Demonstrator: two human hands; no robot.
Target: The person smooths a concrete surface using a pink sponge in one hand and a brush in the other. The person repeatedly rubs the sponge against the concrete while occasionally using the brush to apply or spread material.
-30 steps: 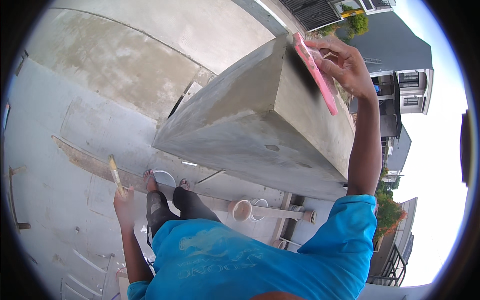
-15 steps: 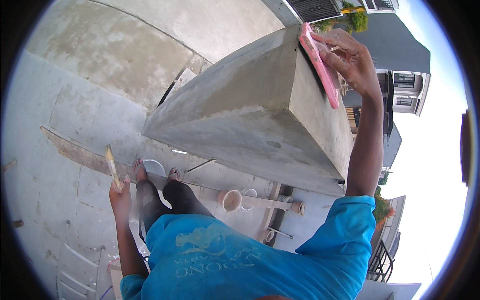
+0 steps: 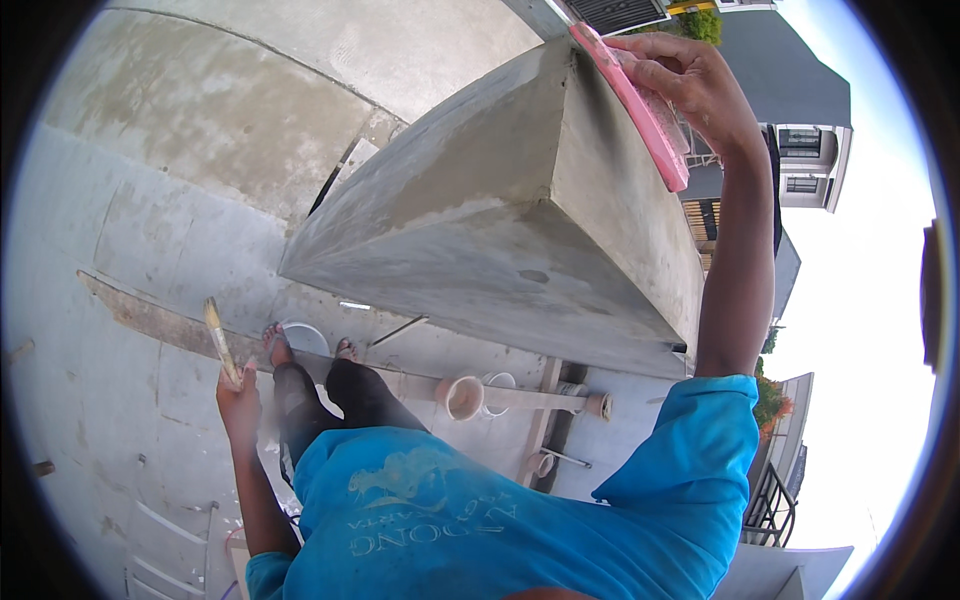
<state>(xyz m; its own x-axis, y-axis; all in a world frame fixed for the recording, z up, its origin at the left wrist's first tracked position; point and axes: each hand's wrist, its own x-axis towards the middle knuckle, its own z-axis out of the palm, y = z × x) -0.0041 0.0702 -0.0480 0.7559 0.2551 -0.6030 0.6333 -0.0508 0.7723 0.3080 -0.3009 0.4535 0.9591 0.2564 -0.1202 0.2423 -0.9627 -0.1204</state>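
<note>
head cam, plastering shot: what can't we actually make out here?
- Pink float: its working face is turned to the concrete column; contact not visible.
- Right hand: palm and grip hidden behind the float.
- Brush in left hand: bristles too small to judge.
- Cups below: contents too small.

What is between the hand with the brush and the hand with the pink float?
In the head view, the grey plastered block lies between the left hand and right hand.

A bright blue short-sleeved shirt (image 3: 480, 520) with a faded pale print on the front, dark trousers (image 3: 335, 395), bare forearms.
</note>
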